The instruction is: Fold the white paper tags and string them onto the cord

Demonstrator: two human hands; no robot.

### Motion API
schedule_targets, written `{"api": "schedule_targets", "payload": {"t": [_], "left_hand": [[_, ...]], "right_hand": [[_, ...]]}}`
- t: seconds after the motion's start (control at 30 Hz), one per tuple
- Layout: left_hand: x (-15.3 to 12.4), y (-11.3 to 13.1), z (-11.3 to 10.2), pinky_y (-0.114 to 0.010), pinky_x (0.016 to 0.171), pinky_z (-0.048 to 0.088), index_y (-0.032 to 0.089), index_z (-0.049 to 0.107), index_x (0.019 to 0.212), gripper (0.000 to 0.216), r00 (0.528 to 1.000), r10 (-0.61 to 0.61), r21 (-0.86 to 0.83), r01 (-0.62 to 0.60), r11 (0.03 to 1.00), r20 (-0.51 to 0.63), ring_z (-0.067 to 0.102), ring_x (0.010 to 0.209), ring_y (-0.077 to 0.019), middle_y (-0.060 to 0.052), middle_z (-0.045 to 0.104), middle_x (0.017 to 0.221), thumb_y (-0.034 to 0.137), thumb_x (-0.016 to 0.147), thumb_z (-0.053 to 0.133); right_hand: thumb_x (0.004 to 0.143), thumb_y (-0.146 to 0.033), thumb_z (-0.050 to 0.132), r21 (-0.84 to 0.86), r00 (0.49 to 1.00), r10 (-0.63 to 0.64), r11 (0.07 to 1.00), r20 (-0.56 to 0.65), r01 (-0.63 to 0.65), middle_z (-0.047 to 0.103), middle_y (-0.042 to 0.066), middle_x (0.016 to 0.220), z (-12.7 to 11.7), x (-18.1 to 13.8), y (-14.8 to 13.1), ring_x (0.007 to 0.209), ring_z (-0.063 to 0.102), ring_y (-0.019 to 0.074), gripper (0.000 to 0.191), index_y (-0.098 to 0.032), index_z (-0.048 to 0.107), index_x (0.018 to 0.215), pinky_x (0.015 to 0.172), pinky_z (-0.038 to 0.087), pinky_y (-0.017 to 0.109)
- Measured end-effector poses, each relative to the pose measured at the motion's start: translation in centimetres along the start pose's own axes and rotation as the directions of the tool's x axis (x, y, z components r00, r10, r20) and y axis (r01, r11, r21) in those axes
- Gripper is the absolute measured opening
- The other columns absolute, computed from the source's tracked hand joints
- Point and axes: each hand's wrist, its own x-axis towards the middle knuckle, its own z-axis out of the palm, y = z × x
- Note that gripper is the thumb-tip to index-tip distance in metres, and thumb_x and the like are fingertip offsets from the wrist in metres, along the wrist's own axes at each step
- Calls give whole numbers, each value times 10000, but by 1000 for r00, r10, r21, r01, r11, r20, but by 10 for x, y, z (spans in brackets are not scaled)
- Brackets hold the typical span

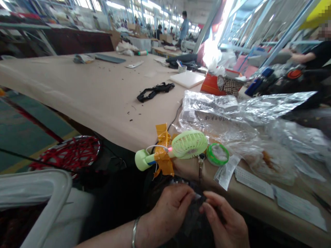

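Both my hands are low in front of me, below the table edge. My left hand point(169, 208), a silver bangle on its wrist, pinches a small clear plastic piece point(198, 197) against dark fabric point(192, 220). My right hand point(223, 222) is curled on the same fabric, its fingertips meeting the left's. Just above them a light green handheld fan point(188, 144) lies taped with orange tape point(162, 151) at the edge of the table point(77, 82), a red light glowing on its stem.
A green tape roll point(217, 154), paper labels point(258, 179) and crumpled clear plastic bags point(248, 113) lie right of the fan. A black strap point(155, 91), white board point(187, 79) and red box point(212, 84) sit farther back. A red-strung stool point(68, 153) stands left. Other people work behind.
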Motion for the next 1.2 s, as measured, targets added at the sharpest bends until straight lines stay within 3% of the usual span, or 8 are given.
{"api": "schedule_targets", "payload": {"t": [0.07, 0.17, 0.27, 0.37, 0.43, 0.87, 1.07, 1.2], "left_hand": [[-2, -13, 1, -217, 660, 448, 182, 693, 802, 268, 993, -66, 30, 64, 998, 94, 608, 696, -130, -26, 689, 754, 245, 903, 453], [-1, -33, 3, -300, 935, 443, 191, 652, 1157, 347, 988, -119, 65, 112, 992, 102, 622, 1040, -206, -81, 685, 1143, 211, 832, 532], [-3, -50, 8, -322, 941, 447, 167, 669, 1133, 347, 973, -189, 112, 174, 978, 130, 625, 1048, -230, -104, 689, 1134, 209, 826, 513], [-8, -63, 16, -283, 837, 476, 177, 713, 974, 274, 960, -216, 133, 194, 972, 180, 654, 907, -203, -82, 723, 987, 198, 840, 475], [-11, -69, 22, -256, 792, 474, 184, 714, 918, 261, 955, -213, 131, 189, 973, 207, 649, 842, -180, -66, 725, 923, 190, 845, 464], [-11, -77, 29, -228, 659, 423, 169, 683, 808, 250, 948, -173, 162, 132, 978, 267, 599, 720, -149, -50, 690, 794, 189, 846, 437], [-11, -75, 29, -235, 633, 409, 171, 681, 795, 254, 949, -171, 163, 131, 978, 266, 597, 697, -156, -55, 684, 772, 204, 852, 435], [-12, -78, 30, -229, 628, 406, 178, 679, 792, 244, 950, -175, 147, 140, 979, 260, 594, 694, -150, -44, 685, 771, 195, 840, 440]], "right_hand": [[863, -195, 572, -102, 984, -177, 979, 24, 178, 702, -13, 727, -18, 8, 0, 613, 681, 112, 153, -229, 636, 997, 602, 534, 156], [863, -210, 577, -317, 941, -340, 892, 2, 323, 715, 24, 886, -47, 42, 2, 763, 698, 147, 123, -242, 643, 962, 721, 557, 215], [852, -358, 593, -470, 950, -313, 836, 15, 282, 680, 85, 1093, -64, 86, 13, 1018, 652, 246, 302, -226, 627, 1122, 903, 536, 383], [822, -386, 606, -475, 970, -165, 849, 177, 231, 619, 115, 1271, -66, 116, 28, 1182, 578, 290, 521, -200, 524, 1302, 985, 493, 463], [807, -367, 606, -442, 960, -99, 872, 261, 210, 589, 115, 1323, -62, 124, 34, 1224, 554, 293, 564, -198, 497, 1335, 1012, 473, 479], [794, -330, 595, -420, 967, -40, 896, 251, 146, 609, 124, 1295, -52, 117, 30, 1208, 568, 286, 498, -169, 557, 1264, 1040, 450, 474], [830, -347, 591, -442, 965, -109, 873, 239, 208, 611, 120, 1285, -51, 111, 32, 1187, 583, 271, 510, -189, 513, 1309, 993, 486, 457], [882, -413, 538, -523, 953, -220, 798, 210, 299, 479, 127, 1422, -50, 101, 33, 1298, 467, 299, 500, -213, 491, 1338, 1029, 432, 502]]}}
